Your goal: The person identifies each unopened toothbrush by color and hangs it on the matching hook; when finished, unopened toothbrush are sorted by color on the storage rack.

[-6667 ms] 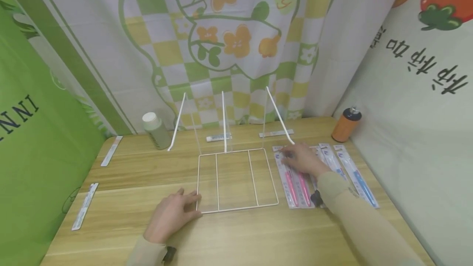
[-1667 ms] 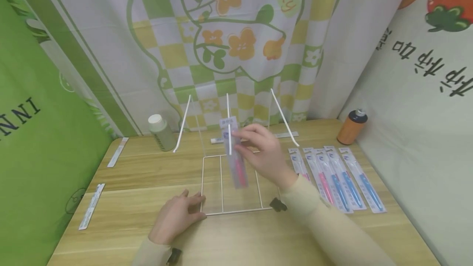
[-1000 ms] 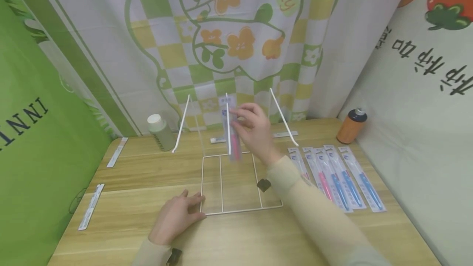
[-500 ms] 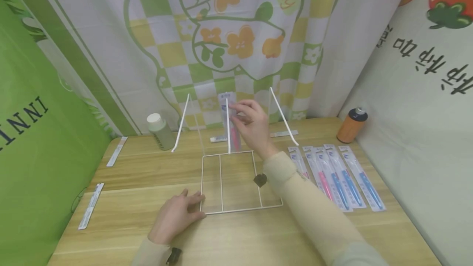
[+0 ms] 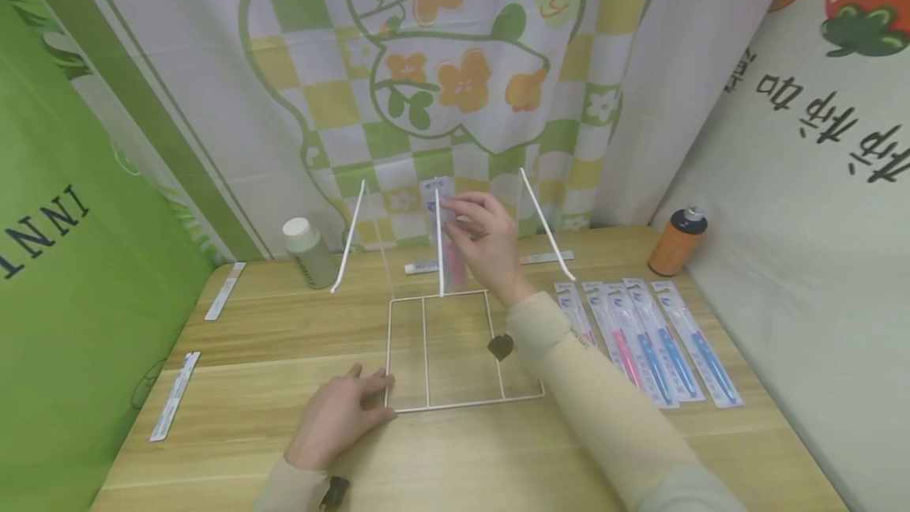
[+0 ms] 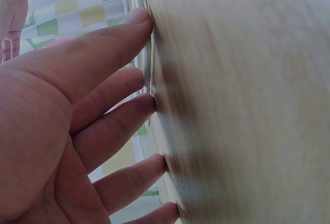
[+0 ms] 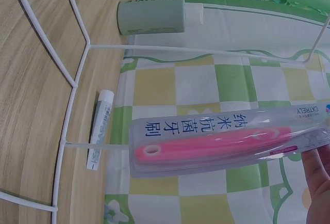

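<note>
My right hand [image 5: 483,239] pinches a packaged pink toothbrush [image 7: 216,144] near its top, beside the middle prong of a white wire rack [image 5: 465,404]. The pack hangs upright, its top overlapping that prong in the head view; in the right wrist view its handle end points down toward the rack's base. My left hand [image 5: 341,417] rests at the left front corner of the rack's base, fingers spread. In the left wrist view the fingertips [image 6: 154,162] touch the tabletop along the wire.
Several packaged toothbrushes [image 5: 650,346] lie at the right. A green bottle [image 5: 310,255] stands back left, an orange bottle [image 5: 677,243] back right. Behind the rack lies a small toothpaste tube [image 7: 100,128]. Thin white strips [image 5: 174,397] lie along the left side.
My right hand took one pink toothbrush from the group at the right and raised it to the rack's middle prong, then pushed it back along it. The left hand stayed at the base.
</note>
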`<state>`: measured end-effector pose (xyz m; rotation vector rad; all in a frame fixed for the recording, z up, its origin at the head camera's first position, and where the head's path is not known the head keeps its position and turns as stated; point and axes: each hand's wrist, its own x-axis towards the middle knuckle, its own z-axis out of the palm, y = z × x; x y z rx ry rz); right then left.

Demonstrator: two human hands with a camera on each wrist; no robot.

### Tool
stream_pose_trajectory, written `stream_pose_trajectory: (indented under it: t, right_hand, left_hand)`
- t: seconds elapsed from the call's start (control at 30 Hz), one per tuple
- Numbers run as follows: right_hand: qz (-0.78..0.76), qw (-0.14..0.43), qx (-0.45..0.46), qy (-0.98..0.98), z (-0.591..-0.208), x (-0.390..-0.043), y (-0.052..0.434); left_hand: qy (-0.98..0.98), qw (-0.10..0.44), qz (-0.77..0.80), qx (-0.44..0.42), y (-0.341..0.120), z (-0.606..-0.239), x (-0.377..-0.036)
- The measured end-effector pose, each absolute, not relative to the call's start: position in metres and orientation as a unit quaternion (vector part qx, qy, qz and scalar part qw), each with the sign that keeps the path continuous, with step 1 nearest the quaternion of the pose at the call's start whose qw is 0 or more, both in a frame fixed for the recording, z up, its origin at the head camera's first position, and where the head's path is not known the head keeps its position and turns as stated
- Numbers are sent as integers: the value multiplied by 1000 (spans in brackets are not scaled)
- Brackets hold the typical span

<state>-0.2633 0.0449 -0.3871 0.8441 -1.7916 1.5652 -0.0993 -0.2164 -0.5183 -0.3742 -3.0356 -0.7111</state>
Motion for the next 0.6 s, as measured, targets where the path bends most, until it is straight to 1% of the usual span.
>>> stream_pose_trajectory:
  t: [0.2,0.43,0.6]
  right_hand:
    - [593,304,330,-669,-403,-279,47]
    - [569,319,346,-674,-404,-278,53]
    - [538,325,339,-700,-415,-275,68]
  left_hand:
    - [-966,5,-227,-120,-216,-518,-99]
    - [-966,3,-229,-120,-215,-517,-98]
    - [-967,3,-226,-120,-215,-518,-98]
